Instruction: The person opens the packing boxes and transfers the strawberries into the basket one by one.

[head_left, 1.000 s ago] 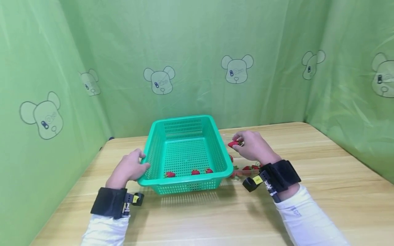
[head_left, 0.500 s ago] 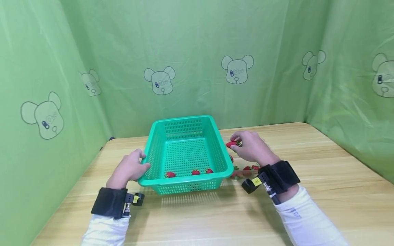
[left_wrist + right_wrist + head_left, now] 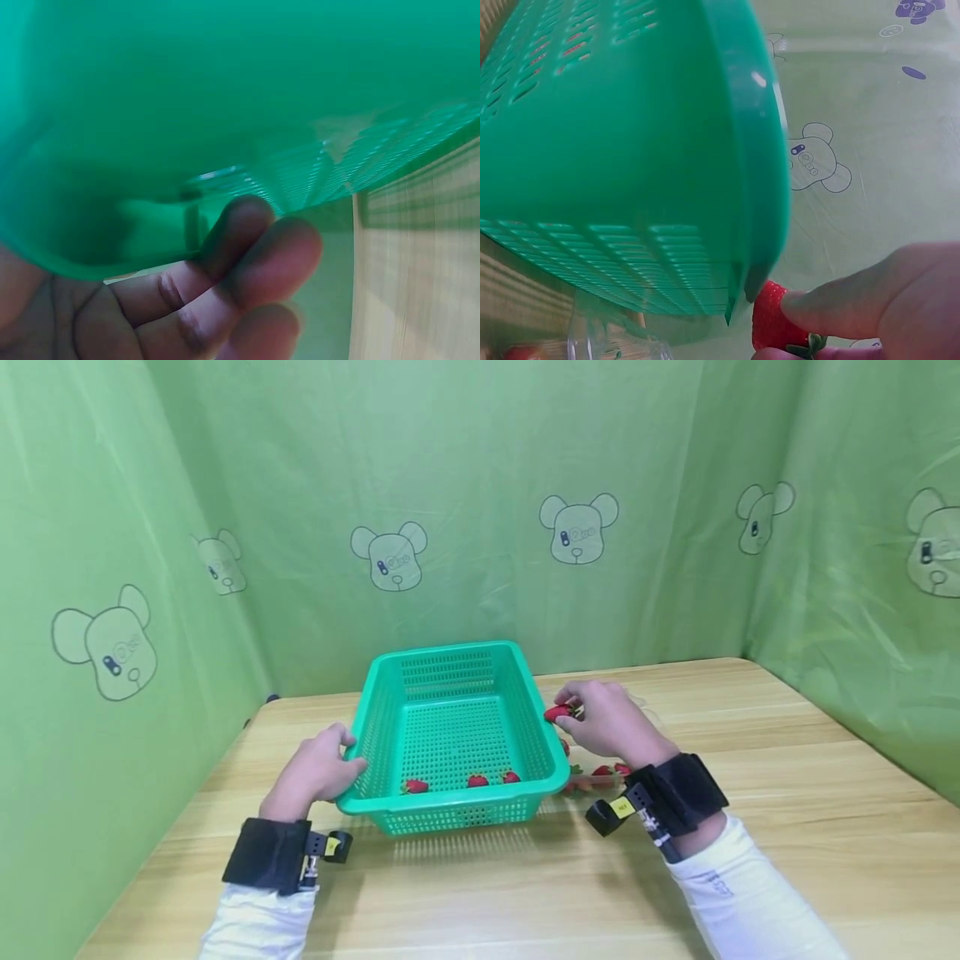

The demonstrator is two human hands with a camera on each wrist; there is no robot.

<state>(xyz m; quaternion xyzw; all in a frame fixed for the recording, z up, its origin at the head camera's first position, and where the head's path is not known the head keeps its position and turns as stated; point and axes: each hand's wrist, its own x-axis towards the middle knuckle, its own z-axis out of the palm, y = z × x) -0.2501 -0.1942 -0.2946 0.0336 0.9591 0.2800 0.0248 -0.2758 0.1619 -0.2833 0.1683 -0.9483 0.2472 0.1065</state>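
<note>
A green plastic basket (image 3: 456,800) with slotted walls stands mid-table, a few strawberries (image 3: 477,781) lying along its near inside edge. My left hand (image 3: 315,767) grips the rim on its left side; in the left wrist view the fingers (image 3: 277,259) curl under that rim. Between thumb and fingertips, my right hand (image 3: 611,718) pinches a red strawberry (image 3: 556,713) by its leafy end. This strawberry is right at the basket's right rim, its tip overlapping the rim in the head view. The right wrist view shows the strawberry (image 3: 774,321) beside the rim, the thumb pressed on it.
Right of the basket, partly under the right forearm, a clear plastic container (image 3: 592,334) holds several strawberries (image 3: 602,772). The wooden table (image 3: 480,893) ends at a green curtain (image 3: 480,527) printed with bear heads, which encloses the back and sides.
My right hand has moved a little left with the strawberry, bringing it from beside the basket up to its right rim. The left hand and the basket have stayed in place.
</note>
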